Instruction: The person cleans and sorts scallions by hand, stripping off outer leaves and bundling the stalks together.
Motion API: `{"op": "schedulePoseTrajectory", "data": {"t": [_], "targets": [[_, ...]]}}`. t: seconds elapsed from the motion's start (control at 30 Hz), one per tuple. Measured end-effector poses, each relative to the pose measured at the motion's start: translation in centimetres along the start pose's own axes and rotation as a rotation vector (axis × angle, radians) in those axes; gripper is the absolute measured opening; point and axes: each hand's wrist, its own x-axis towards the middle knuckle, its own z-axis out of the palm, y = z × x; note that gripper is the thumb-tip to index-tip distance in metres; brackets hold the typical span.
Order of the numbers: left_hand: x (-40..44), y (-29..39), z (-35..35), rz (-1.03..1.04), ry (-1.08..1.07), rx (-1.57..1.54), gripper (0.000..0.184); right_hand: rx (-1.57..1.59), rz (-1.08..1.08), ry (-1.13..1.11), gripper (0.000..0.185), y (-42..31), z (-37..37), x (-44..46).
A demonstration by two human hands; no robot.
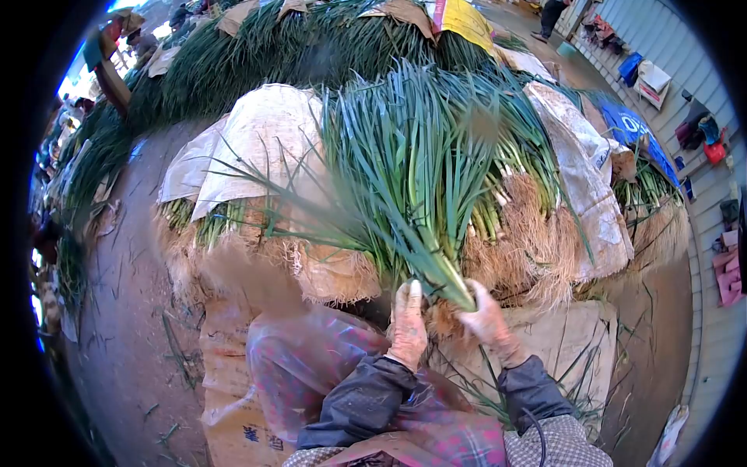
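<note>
My right hand [486,321] is closed round the white lower stems of a bunch of green onions [440,265]. Its long green leaves slant up and to the left over the pile. Pale stringy roots [445,319] hang between my two hands. My left hand [408,325] is just left of those roots, with the thumb pointing up and the visible fingers extended; whether it touches the bunch I cannot tell. Beyond my hands lies a large heap of green onions [405,132], leaves pointing away and brown roots toward me.
White sacks cover parts of the heap, one at the left [261,144] and one at the right [591,194]. Flattened sacking [576,327] lies on the ground by my knees. Another long green onion row [272,47] stretches behind. A corrugated wall [661,39] runs along the right.
</note>
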Motion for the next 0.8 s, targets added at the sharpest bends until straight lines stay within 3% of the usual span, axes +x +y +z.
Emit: {"op": "schedulePoseTrajectory", "data": {"t": [0.03,0.07,0.1,0.13,0.17,0.2,0.3,0.43,0.5,0.57,0.6,0.63,0.7,0.73,0.8], "targets": [[-1.1,1.6,1.3,-0.116,-0.013,-0.082,0.048,0.366,0.093,0.01,0.071,0.6,-1.0,-0.5],[-1.4,1.7,1.8,-0.052,-0.053,-0.016,0.053,0.368,0.145,-0.012,0.069,-0.1,-2.6,-0.7],[-1.5,1.7,2.1,0.013,-0.091,0.049,0.06,0.29,0.072,0.102,0.057,-1.3,-3.6,-1.0],[-1.3,1.8,2.1,0.01,-0.09,0.048,0.06,0.431,0.183,0.162,0.039,-2.4,-5.1,-1.3],[-1.1,1.9,2.0,-0.001,-0.096,0.09,0.067,0.473,0.165,0.377,0.026,-4.6,-6.0,-1.4],[-1.0,1.8,1.9,-0.014,-0.099,0.131,0.074,0.444,0.012,0.445,0.025,-0.9,-8.0,-0.6],[0.2,1.6,1.9,-0.041,-0.089,0.072,0.077,0.565,-0.088,0.885,0.032,-2.2,-12.5,1.0],[0.7,2.9,2.7,-0.105,-0.226,0.044,0.063,0.726,-0.078,0.846,0.03,1.3,-15.7,4.4],[0.7,2.4,2.7,-0.04,-0.205,0.023,0.058,0.718,-0.084,0.806,0.028,3.8,-16.3,5.4],[0.7,1.7,2.2,-0.109,-0.257,0.068,0.06,0.515,0.154,0.76,0.032,5.2,-17.0,5.4],[1.4,0.1,1.4,-0.128,-0.254,0.044,0.065,0.493,0.196,0.767,0.048,6.0,-17.6,5.5],[1.5,0.2,1.5,-0.13,-0.257,0.041,0.065,0.489,0.196,0.77,0.048,5.0,-17.6,5.0],[1.6,0.4,1.4,-0.138,-0.05,0.088,0.069,-0.526,0.233,1.144,0.068,2.1,-16.9,3.6],[2.3,0.3,1.5,-0.014,0.021,0.163,0.069,-0.612,0.129,1.221,0.08,3.6,-17.1,3.5],[2.7,1.3,2.1,0.166,-0.054,0.176,0.069,-0.477,-0.012,0.884,0.085,-4.7,-12.5,1.9]]}}
